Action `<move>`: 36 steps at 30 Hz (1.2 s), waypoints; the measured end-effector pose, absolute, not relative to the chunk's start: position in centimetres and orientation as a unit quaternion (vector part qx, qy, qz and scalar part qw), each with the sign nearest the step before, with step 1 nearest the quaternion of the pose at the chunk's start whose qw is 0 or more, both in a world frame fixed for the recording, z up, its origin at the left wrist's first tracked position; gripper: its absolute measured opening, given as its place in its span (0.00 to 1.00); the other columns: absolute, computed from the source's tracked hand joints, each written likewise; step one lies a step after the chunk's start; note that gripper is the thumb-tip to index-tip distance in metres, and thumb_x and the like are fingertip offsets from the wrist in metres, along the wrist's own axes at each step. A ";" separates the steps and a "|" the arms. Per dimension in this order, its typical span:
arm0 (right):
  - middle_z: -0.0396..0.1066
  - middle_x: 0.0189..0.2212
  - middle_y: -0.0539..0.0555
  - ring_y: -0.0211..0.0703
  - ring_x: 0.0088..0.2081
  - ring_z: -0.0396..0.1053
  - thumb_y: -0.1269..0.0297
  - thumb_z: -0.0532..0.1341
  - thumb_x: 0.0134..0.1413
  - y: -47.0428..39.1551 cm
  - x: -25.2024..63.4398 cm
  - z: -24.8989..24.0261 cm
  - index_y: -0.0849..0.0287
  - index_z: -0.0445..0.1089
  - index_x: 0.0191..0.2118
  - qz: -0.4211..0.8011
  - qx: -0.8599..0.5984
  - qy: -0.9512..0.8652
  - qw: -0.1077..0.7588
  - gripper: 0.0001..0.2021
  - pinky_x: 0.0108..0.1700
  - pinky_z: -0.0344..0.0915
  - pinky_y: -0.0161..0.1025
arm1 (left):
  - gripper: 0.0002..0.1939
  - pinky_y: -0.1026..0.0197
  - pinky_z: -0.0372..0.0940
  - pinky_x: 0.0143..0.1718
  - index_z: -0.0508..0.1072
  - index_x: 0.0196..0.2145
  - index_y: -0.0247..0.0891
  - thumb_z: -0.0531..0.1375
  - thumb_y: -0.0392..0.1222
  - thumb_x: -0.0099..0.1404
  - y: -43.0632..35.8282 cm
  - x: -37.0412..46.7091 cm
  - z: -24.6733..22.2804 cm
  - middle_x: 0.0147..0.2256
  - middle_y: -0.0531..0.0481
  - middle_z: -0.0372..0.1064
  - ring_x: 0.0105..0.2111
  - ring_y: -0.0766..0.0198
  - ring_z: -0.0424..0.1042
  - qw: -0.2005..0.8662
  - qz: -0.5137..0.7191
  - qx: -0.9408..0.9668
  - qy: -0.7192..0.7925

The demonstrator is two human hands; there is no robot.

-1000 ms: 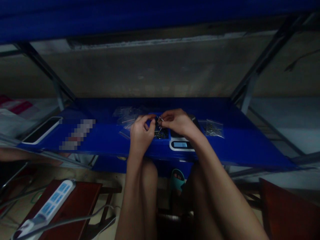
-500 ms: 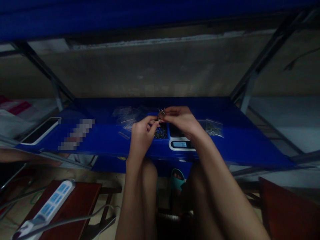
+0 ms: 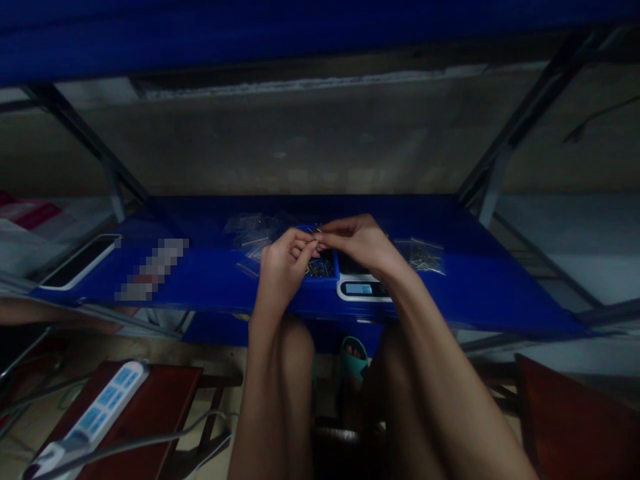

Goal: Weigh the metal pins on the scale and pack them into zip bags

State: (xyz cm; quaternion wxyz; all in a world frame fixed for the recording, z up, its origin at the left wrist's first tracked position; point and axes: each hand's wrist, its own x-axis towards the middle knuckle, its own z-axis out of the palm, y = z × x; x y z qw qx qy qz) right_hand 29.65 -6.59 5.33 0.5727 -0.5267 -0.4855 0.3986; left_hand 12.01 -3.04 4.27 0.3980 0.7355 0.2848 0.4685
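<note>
My left hand (image 3: 285,263) is closed, its thumb and fingers pinched at small thin metal pins that look like rivets or screws. Against its fingertips, my right hand (image 3: 357,241) pinches more pins (image 3: 317,229), whose thin ends poke up between the fingers. Both hands hover over a blue tray (image 3: 336,267) holding a heap of similar metal pins (image 3: 320,269). Close to the tray's right side is a white digital scale (image 3: 345,291), its lit display reading about zero and its plate partly hidden by my right hand and wrist. How many pins each hand has is unclear.
Clear plastic bags (image 3: 250,233) lie left of the tray. A bag of metal pins (image 3: 427,257) rests beyond the scale. A white-edged phone-like device (image 3: 80,263) sits at the blue table's left end. Another person's arm (image 3: 50,312) shows there. A power strip (image 3: 103,407) lies on a wooden stool.
My right hand has dipped slightly, and the fingertips of both hands have come closer together. The pins that stuck up clearly above the right fingers now show less. Bags, tray and scale stay put.
</note>
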 end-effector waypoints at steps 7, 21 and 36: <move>0.83 0.31 0.53 0.42 0.34 0.80 0.64 0.75 0.48 -7.0 29.1 5.9 0.59 0.82 0.32 0.414 -0.502 -0.471 0.596 0.06 0.41 0.75 0.38 | 0.07 0.68 0.67 0.23 0.74 0.35 0.37 0.68 0.41 0.64 -3.2 12.0 4.3 0.26 0.50 0.78 0.21 0.68 0.73 0.482 0.480 0.675 0.285; 0.81 0.28 0.52 0.39 0.33 0.79 0.66 0.71 0.52 -7.2 29.6 6.2 0.60 0.81 0.32 0.459 -0.497 -0.526 0.514 0.04 0.39 0.76 0.34 | 0.11 0.66 0.68 0.29 0.77 0.36 0.37 0.71 0.46 0.62 -3.0 11.5 4.5 0.32 0.49 0.78 0.30 0.65 0.77 0.498 0.475 0.666 0.287; 0.83 0.32 0.54 0.38 0.35 0.79 0.58 0.79 0.46 -6.8 28.9 5.3 0.60 0.84 0.34 0.497 -0.475 -0.493 0.533 0.12 0.45 0.78 0.36 | 0.13 0.60 0.75 0.41 0.78 0.35 0.34 0.74 0.44 0.57 -2.5 11.8 3.9 0.34 0.44 0.81 0.32 0.64 0.80 0.551 0.541 0.548 0.322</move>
